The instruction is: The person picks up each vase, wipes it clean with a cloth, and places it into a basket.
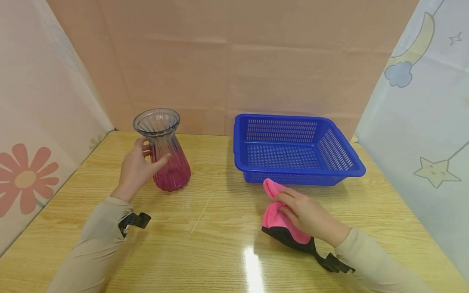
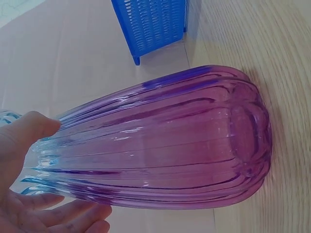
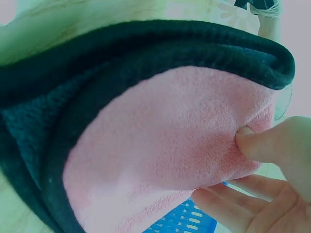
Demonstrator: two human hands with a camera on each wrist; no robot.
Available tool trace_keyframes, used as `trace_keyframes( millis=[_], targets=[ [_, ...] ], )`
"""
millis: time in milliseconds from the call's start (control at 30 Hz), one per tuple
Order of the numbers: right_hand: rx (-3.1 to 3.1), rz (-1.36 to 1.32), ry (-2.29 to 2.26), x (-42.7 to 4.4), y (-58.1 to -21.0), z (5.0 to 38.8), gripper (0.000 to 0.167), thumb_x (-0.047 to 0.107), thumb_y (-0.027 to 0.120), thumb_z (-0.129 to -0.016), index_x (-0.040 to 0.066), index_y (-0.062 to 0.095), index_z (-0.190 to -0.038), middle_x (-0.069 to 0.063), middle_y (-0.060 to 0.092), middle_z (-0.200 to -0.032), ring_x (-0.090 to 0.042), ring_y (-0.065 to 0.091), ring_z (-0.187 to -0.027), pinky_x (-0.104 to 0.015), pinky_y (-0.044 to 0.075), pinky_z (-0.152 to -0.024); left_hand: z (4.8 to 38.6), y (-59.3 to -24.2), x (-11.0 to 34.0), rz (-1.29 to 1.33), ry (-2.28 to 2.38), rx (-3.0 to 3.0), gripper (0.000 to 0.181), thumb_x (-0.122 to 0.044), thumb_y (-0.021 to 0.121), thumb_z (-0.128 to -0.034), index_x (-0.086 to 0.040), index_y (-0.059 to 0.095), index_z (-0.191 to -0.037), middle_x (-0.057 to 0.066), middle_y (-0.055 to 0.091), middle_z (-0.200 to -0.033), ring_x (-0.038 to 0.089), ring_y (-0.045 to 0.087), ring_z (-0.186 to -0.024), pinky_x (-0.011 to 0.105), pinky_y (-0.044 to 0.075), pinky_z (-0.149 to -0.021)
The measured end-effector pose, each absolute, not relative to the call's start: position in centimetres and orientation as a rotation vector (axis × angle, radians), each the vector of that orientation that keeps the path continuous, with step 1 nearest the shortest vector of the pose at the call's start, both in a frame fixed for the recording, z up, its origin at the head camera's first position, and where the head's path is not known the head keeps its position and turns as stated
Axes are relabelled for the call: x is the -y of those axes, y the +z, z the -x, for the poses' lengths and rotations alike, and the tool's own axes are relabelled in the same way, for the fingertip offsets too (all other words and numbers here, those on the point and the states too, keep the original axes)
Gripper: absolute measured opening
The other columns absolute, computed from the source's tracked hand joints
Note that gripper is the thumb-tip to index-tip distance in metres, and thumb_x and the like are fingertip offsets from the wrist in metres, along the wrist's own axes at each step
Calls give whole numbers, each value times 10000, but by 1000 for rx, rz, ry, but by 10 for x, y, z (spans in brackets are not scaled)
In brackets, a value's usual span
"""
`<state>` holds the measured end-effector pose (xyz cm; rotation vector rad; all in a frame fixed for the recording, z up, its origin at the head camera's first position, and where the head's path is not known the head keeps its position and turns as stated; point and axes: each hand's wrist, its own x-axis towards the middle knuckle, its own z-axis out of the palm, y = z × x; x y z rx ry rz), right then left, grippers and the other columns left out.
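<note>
At the left of the head view stands a ribbed glass vase [image 1: 173, 163], clear bluish at its flared mouth and pink-purple below. My left hand [image 1: 137, 169] holds it around the narrow upper part, thumb on the near side and fingers behind. The vase [image 2: 160, 145] fills much of the left wrist view, its base close to the wooden surface. On the right, my right hand [image 1: 303, 211] pinches a folded pink cloth [image 1: 271, 214] with a black edge. Up close in the right wrist view, the thumb presses into the fluffy pink cloth [image 3: 170, 126], with fingers beneath.
A blue plastic basket [image 1: 299, 171] with slotted walls sits at the back right, just beyond the cloth. Beneath everything is a wood-grain table [image 1: 200, 248]. A peach backdrop [image 1: 206, 68] rises behind, with patterned side panels left and right. Each wrist wears a black strap.
</note>
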<state>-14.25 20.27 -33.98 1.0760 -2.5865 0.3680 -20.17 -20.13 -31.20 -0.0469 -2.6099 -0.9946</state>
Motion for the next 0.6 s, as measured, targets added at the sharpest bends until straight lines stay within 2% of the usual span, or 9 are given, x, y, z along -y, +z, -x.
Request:
trace_keyframes(
  millis=[167,600],
  targets=[
    [2591,-1064,378,-203,-337,141,224,49,676,-813,75,644,-1033,-97,651,-1063,-246,673,-940,-371,581,-772,201,-312,201,76,-986,2619,730,-313,665,-846,7,296,-1388,324,530,-1257,456,568,-1106,575,498,-879],
    [2478,-1113,407,-202,-330,139,285,-21,715,-748,58,644,-1013,-89,649,-1020,-219,673,-873,-338,588,-727,197,-312,197,143,-1030,2656,698,-290,680,-839,4,324,-1362,303,507,-1299,462,554,-1130,554,501,-900]
  ],
)
